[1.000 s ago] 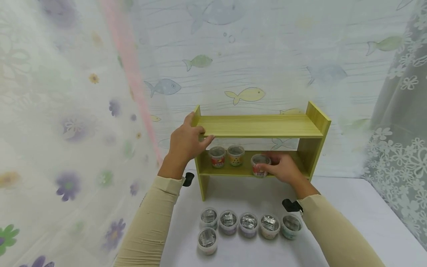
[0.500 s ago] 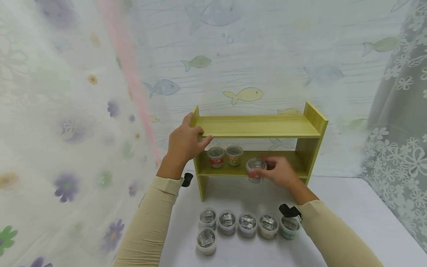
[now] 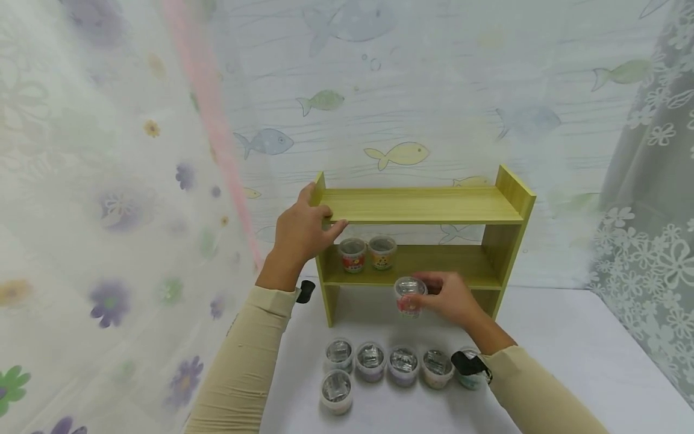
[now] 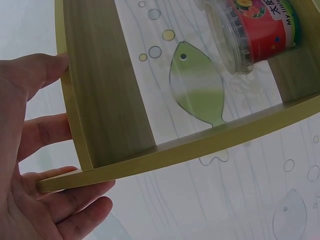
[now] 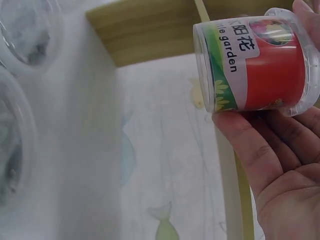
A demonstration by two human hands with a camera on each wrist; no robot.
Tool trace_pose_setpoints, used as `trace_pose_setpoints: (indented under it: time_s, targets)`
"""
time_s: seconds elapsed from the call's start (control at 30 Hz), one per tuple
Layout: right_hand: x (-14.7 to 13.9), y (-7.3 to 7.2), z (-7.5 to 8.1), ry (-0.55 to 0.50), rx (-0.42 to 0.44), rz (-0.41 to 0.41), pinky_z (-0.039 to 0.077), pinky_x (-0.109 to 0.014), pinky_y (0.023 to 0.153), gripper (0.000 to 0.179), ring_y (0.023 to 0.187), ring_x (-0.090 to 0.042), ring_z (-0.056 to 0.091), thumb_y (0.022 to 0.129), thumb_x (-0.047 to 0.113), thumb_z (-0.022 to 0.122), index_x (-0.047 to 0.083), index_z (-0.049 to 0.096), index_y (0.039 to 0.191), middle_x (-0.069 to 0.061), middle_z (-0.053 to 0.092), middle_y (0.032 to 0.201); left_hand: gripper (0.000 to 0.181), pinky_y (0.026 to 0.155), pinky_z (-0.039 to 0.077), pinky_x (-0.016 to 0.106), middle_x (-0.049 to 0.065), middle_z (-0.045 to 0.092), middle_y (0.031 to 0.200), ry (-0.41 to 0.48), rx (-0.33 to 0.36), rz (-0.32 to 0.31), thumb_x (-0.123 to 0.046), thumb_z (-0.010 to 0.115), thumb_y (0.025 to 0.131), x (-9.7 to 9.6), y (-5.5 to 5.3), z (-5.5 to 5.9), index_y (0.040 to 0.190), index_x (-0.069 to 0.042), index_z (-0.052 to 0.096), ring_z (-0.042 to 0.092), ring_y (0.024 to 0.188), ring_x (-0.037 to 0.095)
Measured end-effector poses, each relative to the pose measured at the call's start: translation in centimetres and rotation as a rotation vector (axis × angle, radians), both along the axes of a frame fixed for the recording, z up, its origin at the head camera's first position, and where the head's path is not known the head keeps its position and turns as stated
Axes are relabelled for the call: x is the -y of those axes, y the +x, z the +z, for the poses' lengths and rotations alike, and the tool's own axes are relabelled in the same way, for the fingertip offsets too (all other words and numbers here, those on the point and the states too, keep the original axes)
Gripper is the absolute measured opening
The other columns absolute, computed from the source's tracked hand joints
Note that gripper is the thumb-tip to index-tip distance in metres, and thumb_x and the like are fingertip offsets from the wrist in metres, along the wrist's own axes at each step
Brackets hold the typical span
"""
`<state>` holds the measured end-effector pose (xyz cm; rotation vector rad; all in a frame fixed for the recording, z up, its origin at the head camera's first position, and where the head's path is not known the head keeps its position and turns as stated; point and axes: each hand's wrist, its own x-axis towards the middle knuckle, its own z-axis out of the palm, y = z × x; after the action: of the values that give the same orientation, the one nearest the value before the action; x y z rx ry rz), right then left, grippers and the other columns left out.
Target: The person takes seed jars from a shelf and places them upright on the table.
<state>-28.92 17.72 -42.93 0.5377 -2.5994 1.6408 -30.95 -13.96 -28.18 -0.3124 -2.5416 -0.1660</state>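
My right hand [image 3: 454, 301] grips a clear plastic cup [image 3: 405, 303] with a red label, just in front of the lower board of a small yellow-green wooden shelf [image 3: 417, 205]. Printed "little garden", this cup [image 5: 272, 75] stands out in the right wrist view, fingers along its side. Up at the shelf's left end, my left hand [image 3: 301, 234] holds the side panel and the upper board's corner; its fingers lie on both sides of the wood in the left wrist view. On the lower board stand a red-labelled cup [image 3: 353, 260] and an orange-labelled cup [image 3: 382, 258].
Several lidded cups stand in a row on the white table [image 3: 564, 337], among them a purple-tinted cup [image 3: 403, 366]. In front of the row's left end is another cup [image 3: 337, 393]. My right wrist strap overlaps the row's rightmost cup [image 3: 470, 380]. A fish-patterned curtain [image 3: 434, 90] hangs behind.
My right hand has brought its cup off the lower board, forward, down and slightly left. The left hand keeps its hold on the shelf.
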Motion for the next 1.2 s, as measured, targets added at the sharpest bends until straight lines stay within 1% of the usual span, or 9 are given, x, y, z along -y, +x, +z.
trace_pose_setpoints:
  time_s: [0.1,0.17,0.37,0.53,0.77,0.9,0.97,1.2]
  targets:
    - [0.5,0.7,-0.4,0.003,0.018,0.001,0.06,-0.027,0.074,0.063,0.098,-0.016,0.074,0.076,0.044,0.092,0.012,0.074,0.127,-0.006,0.078,0.112,0.049,0.063,0.057,0.043,0.017,0.038,0.163,-0.002,0.004,0.003,-0.064,0.062,0.095,0.0,0.0,0.0,0.115,-0.024,0.08,0.073,0.089,0.034]
    - [0.8,1.1,-0.6,0.01,0.02,0.014,0.059,-0.026,0.075,0.064,0.1,-0.016,0.073,0.076,0.043,0.092,0.011,0.074,0.128,-0.005,0.078,0.112,0.049,0.063,0.058,0.043,0.017,0.039,0.163,-0.003,0.005,0.004,-0.064,0.062,0.095,0.0,0.0,0.0,0.116,-0.024,0.08,0.073,0.089,0.034]
    - [1.7,2.0,-1.2,0.016,0.005,0.064,0.058,-0.026,0.077,0.063,0.102,-0.015,0.072,0.075,0.042,0.093,0.013,0.074,0.128,-0.002,0.078,0.113,0.049,0.063,0.058,0.043,0.017,0.039,0.162,-0.002,-0.002,0.003,-0.064,0.063,0.095,0.1,0.0,0.0,0.116,-0.023,0.08,0.073,0.088,0.033]
    - [2.3,2.6,-1.9,-0.013,0.051,0.095,0.059,-0.027,0.077,0.06,0.101,-0.015,0.073,0.075,0.039,0.093,0.014,0.073,0.126,0.0,0.078,0.108,0.048,0.063,0.058,0.043,0.018,0.039,0.162,0.001,-0.008,-0.004,-0.063,0.063,0.095,0.1,0.1,0.0,0.116,-0.023,0.08,0.073,0.089,0.034]
    - [2.8,3.7,-2.7,-0.005,0.029,0.123,0.059,-0.027,0.078,0.056,0.098,-0.015,0.073,0.077,0.038,0.093,0.013,0.074,0.122,0.0,0.078,0.107,0.048,0.063,0.057,0.043,0.018,0.039,0.162,0.002,-0.012,-0.011,-0.063,0.063,0.095,-0.1,0.1,0.0,0.116,-0.023,0.08,0.073,0.088,0.034]
    - [3.2,4.5,-3.2,0.011,0.001,0.135,0.059,-0.027,0.077,0.057,0.098,-0.014,0.073,0.074,0.035,0.095,0.012,0.074,0.121,-0.001,0.078,0.107,0.047,0.062,0.057,0.042,0.018,0.039,0.162,0.002,-0.013,-0.01,-0.062,0.064,0.095,-0.1,0.1,0.0,0.115,-0.023,0.08,0.073,0.088,0.034]
    - [3.3,4.9,-3.4,0.004,0.002,0.145,0.059,-0.028,0.076,0.058,0.096,-0.015,0.073,0.072,0.034,0.096,0.012,0.074,0.12,-0.001,0.078,0.106,0.047,0.062,0.057,0.042,0.018,0.039,0.162,0.001,-0.016,-0.012,-0.062,0.064,0.095,-0.1,0.0,0.0,0.115,-0.023,0.08,0.073,0.088,0.033]
    - [3.9,6.1,-4.1,-0.033,0.047,0.172,0.061,-0.029,0.074,0.061,0.097,-0.019,0.073,0.067,0.033,0.099,0.013,0.073,0.119,-0.003,0.076,0.106,0.048,0.062,0.057,0.042,0.018,0.04,0.162,-0.001,-0.011,-0.007,-0.063,0.063,0.095,-0.1,0.0,0.0,0.115,-0.023,0.08,0.073,0.088,0.033]
